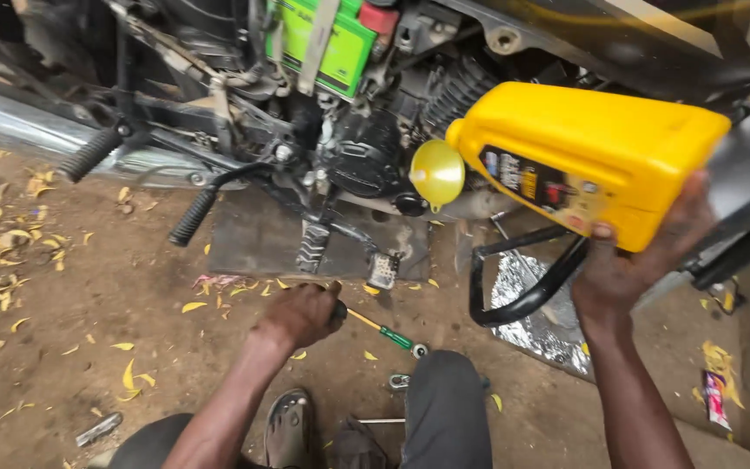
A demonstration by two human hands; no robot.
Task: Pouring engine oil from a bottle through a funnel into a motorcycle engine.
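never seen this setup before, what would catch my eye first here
The bright yellow jug, tipped on its side in the right hand, spout at a yellow funnel set in the motorcycle engine. Above sits a green battery. Lower down, the left hand grips a green-handled tool over the dirt ground.

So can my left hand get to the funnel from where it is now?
Probably yes. The left hand is closed around a screwdriver on the ground, and would have to let go. The funnel sits in the engine above it, with only the pedals between.
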